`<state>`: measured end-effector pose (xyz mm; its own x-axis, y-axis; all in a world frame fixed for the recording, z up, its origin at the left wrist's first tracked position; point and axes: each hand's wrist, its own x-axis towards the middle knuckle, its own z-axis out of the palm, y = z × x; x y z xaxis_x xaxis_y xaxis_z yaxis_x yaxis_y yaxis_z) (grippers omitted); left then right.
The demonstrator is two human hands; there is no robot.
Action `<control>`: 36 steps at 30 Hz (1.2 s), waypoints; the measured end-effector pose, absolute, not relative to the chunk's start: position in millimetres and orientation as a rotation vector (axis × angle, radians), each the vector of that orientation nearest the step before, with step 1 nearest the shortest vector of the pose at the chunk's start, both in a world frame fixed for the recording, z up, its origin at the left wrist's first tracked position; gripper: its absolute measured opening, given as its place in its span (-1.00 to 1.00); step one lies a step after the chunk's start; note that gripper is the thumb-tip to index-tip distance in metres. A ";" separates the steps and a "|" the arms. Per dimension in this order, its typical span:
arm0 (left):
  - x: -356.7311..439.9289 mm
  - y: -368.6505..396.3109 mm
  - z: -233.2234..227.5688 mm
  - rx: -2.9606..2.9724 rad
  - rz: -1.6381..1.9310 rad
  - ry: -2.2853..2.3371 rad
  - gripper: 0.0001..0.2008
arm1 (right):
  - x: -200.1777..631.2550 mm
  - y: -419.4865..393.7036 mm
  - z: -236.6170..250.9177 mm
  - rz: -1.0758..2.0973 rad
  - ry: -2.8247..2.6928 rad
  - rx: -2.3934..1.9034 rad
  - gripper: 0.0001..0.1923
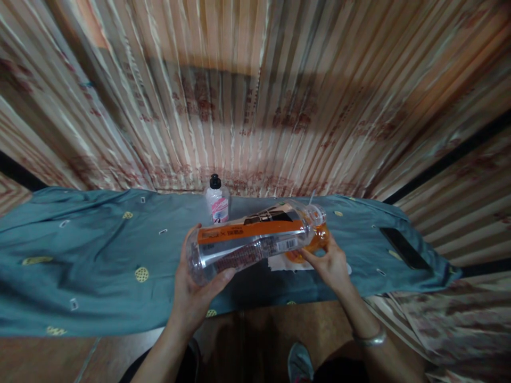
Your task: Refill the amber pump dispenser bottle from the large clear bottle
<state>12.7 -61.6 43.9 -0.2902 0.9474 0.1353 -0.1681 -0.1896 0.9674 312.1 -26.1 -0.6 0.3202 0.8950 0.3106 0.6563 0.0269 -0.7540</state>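
A large clear plastic bottle (pixel 247 242) with an orange and silver label lies nearly level in front of me, its neck to the right. My left hand (pixel 195 287) is wrapped round its base. Under and beside the neck is a clear container with orange liquid (pixel 319 239), partly hidden by the bottle. My right hand (pixel 329 263) grips this container from the right, its thumb close to the bottle's underside. The bottle's mouth is over or beside the container; I cannot tell which. White paper (pixel 277 263) lies beneath the container.
A small clear bottle with a black cap (pixel 217 205) and pink label stands behind the large bottle. A dark phone (pixel 403 248) lies at the right on the teal patterned cloth (pixel 99 255). Behind the table hangs a striped curtain (pixel 239 117). Dark poles show at both sides.
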 end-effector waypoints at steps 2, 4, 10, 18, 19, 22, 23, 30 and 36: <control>13.0 -61.4 44.0 1.044 1.599 1.173 -0.05 | 312.8 -27.9 1.0 0.356 -1.397 -1.714 -0.17; 13.5 -61.6 44.5 1.037 1.586 1.163 -0.06 | 313.5 -30.0 2.5 0.384 -1.387 -1.734 -0.15; 16.2 -65.1 46.6 1.011 1.587 1.175 -0.08 | 314.3 -35.3 2.9 0.379 -1.373 -1.728 -0.14; 11.4 -66.3 48.3 1.041 1.516 1.186 -0.01 | 315.2 -37.9 0.0 0.354 -1.377 -1.718 -0.17; 11.2 -66.8 48.7 1.039 1.514 1.192 -0.01 | 315.3 -38.0 0.1 0.362 -1.373 -1.721 -0.18; 12.5 -68.6 50.0 1.016 1.533 1.215 -0.01 | 315.5 -38.1 1.3 0.390 -1.374 -1.720 -0.18; 13.1 -69.2 50.3 1.013 1.535 1.213 -0.01 | 315.4 -38.2 1.8 0.395 -1.375 -1.719 -0.18; 13.5 -70.2 49.8 1.008 1.552 1.182 -0.02 | 314.2 -37.6 4.0 0.381 -1.387 -1.729 -0.18; 13.6 -70.3 49.0 1.003 1.568 1.195 -0.02 | 314.0 -37.4 3.0 0.363 -1.391 -1.734 -0.15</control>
<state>13.6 -70.3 49.0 -0.2694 0.9597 0.0805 -0.1766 -0.1314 0.9755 314.0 -37.4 3.0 0.3362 0.9001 0.2770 0.6497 -0.0088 -0.7602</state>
